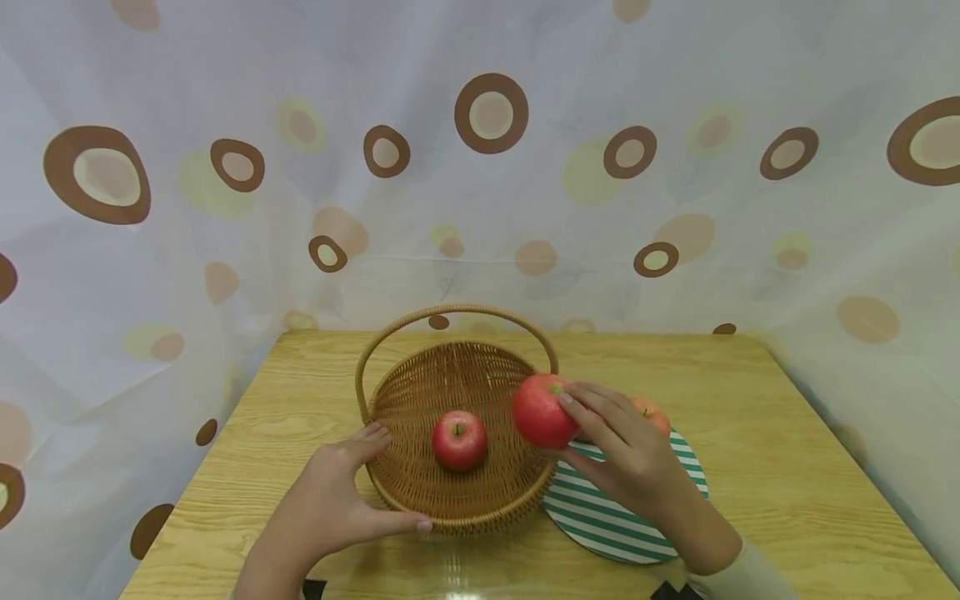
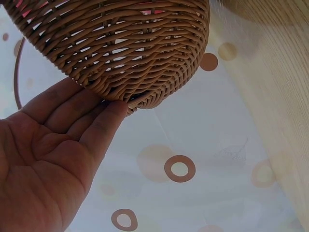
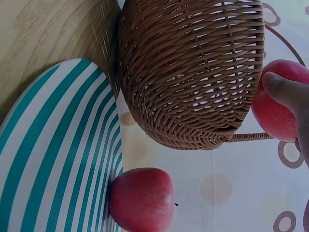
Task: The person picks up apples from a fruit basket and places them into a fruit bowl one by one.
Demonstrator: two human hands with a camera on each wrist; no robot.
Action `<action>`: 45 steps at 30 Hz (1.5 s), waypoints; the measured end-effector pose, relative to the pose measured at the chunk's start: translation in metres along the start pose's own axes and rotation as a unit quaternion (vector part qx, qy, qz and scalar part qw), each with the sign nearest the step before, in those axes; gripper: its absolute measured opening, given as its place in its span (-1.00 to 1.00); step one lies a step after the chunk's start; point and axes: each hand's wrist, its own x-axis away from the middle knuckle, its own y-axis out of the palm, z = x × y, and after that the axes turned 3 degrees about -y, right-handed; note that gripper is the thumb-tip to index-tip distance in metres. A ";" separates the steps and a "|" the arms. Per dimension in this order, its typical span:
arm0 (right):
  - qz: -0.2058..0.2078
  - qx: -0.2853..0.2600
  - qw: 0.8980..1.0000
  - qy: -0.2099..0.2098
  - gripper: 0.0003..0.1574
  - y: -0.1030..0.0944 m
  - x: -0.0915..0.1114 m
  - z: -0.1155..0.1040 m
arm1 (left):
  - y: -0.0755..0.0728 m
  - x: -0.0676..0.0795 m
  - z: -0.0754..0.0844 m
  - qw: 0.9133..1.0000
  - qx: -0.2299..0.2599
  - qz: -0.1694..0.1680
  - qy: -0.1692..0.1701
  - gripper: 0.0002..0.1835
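Note:
My right hand [image 1: 630, 454] grips a red apple [image 1: 545, 411] at the right rim of a wicker basket [image 1: 420, 500]. Fingers lie on the apple's upper side and the thumb beneath; in the right wrist view this apple [image 3: 277, 108] is level with the rim. Another red apple [image 1: 459, 440] lies inside the basket, stem up. My left hand [image 1: 330, 492] rests on the basket's left rim, thumb and fingers spread wide. In the left wrist view, straight fingers of the left hand [image 2: 58, 140] touch the woven rim [image 2: 130, 99].
Right of the basket lies a round green-and-white striped plate [image 1: 615, 521], partly under my right hand. An apple [image 1: 651, 415] sits on its far part, partly hidden by that hand. The basket's tall handle [image 1: 457, 309] arches over its back. A patterned curtain [image 1: 480, 208] surrounds the wooden table [image 1: 787, 483].

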 end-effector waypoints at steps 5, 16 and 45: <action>0.015 0.011 1.000 0.000 -0.40 -0.003 0.002 0.002 | 0.000 -0.001 0.000 1.000 -0.005 0.004 0.003 0.27; 0.020 0.018 0.999 0.016 -0.37 -0.015 0.012 0.009 | 0.000 -0.001 0.000 1.000 -0.008 0.000 -0.001 0.28; -0.052 0.016 0.996 0.066 -0.28 -0.021 0.060 0.020 | 0.000 0.000 -0.001 1.000 -0.001 -0.005 -0.010 0.31</action>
